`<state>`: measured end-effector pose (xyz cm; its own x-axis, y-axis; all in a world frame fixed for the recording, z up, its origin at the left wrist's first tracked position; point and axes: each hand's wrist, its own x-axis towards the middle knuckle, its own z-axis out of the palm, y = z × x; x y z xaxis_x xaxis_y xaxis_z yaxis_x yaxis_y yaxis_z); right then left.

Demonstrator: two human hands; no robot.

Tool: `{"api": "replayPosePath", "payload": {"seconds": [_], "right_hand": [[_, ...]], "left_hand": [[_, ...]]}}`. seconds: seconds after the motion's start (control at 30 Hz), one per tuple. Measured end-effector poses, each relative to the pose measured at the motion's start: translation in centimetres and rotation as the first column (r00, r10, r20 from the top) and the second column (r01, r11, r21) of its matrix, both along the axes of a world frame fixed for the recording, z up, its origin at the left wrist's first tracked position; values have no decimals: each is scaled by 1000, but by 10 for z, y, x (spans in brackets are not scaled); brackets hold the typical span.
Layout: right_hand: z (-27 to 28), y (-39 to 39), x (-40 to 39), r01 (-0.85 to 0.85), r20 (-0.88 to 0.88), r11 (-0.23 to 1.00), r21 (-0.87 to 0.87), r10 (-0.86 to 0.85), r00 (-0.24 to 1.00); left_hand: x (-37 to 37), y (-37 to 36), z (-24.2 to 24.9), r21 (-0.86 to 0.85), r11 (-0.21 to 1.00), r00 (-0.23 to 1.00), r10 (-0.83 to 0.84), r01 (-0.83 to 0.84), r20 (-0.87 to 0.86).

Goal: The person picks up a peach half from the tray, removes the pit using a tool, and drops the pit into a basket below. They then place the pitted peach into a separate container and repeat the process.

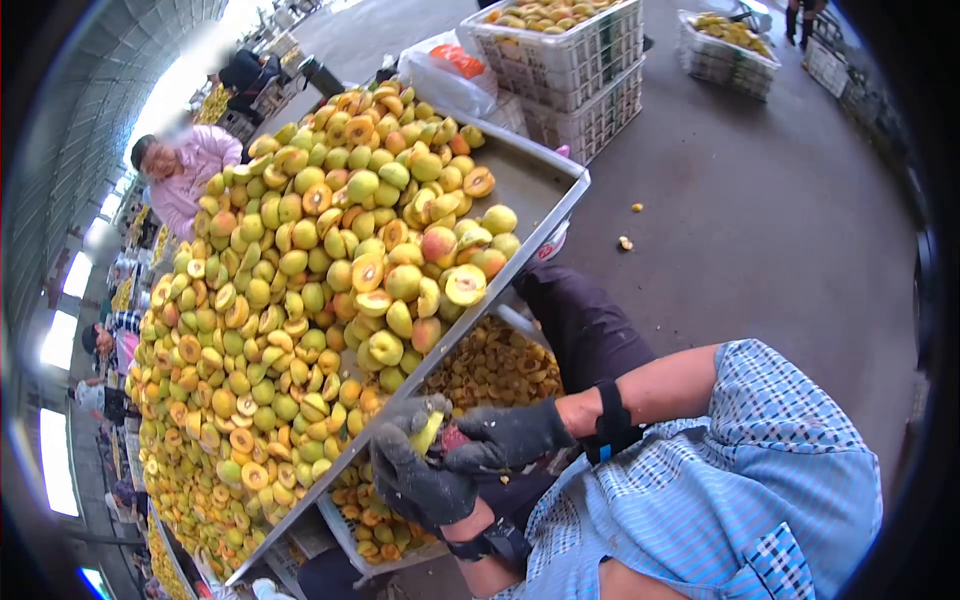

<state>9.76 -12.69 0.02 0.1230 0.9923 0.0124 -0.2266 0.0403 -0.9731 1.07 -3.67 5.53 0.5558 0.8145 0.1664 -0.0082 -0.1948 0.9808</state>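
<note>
Both my hands wear dark grey gloves and meet just off the near edge of a metal-rimmed table (508, 282). My left hand (418, 482) is closed round a yellow-green piece of peach (428, 432). My right hand (515, 437) is closed beside it, on a small tool with a dark red part (455, 438); its working end is hidden between the gloves. A large heap of peaches (300, 270), many cut in halves, covers most of the table, and some cut faces show stones.
Under the table edge, a crate (352, 545) holds peach halves, and more cut pieces (500, 362) lie near my leg. Stacked white crates (570, 70) and a plastic bag (445, 75) stand beyond the table. A person in pink (185, 175) sits across the heap. Scraps (626, 243) lie on the floor.
</note>
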Motion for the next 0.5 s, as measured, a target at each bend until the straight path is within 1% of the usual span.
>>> {"api": "replayPosePath", "payload": {"seconds": [0.03,0.07,0.1,0.13,0.2,0.23,0.3,0.33,0.37,0.4,0.43,0.47,0.5], "right_hand": [[-15,3,-5,-4,-58,998,65,8,998],[-11,-3,-10,107,-53,971,212,-98,994],[-12,-4,-6,67,-15,972,225,-65,998],[-12,-4,-1,18,12,973,232,-21,1000],[-8,-5,8,-28,19,963,267,23,1000],[-13,-1,13,-22,24,964,266,16,1000],[-14,7,26,-45,131,965,260,10,991],[-15,8,32,-44,134,963,267,8,991],[8,3,44,-127,383,975,181,49,922],[20,1,49,-192,601,979,75,109,792],[14,3,48,-125,656,978,167,-15,755],[15,2,46,-152,647,973,173,4,763],[18,0,45,-51,722,980,191,-105,684]], "left_hand": [[-3,-1,-3,148,989,999,29,-25,-26],[-4,1,-8,46,998,998,-35,32,61],[-4,-2,-4,-22,995,990,-92,95,104],[4,-10,6,-281,915,907,-168,289,386],[9,-4,-2,-229,964,939,-52,136,340],[9,5,-9,-229,963,937,-58,144,345],[15,15,-10,-126,938,909,-269,322,318],[10,16,-10,-118,939,908,-273,324,318],[5,9,6,55,952,945,-306,301,115],[1,5,15,224,928,955,-282,296,-94],[-2,17,0,172,929,941,-337,329,18],[0,22,-17,173,937,951,-308,303,6],[-2,29,-34,550,834,998,-59,51,-3]]}}
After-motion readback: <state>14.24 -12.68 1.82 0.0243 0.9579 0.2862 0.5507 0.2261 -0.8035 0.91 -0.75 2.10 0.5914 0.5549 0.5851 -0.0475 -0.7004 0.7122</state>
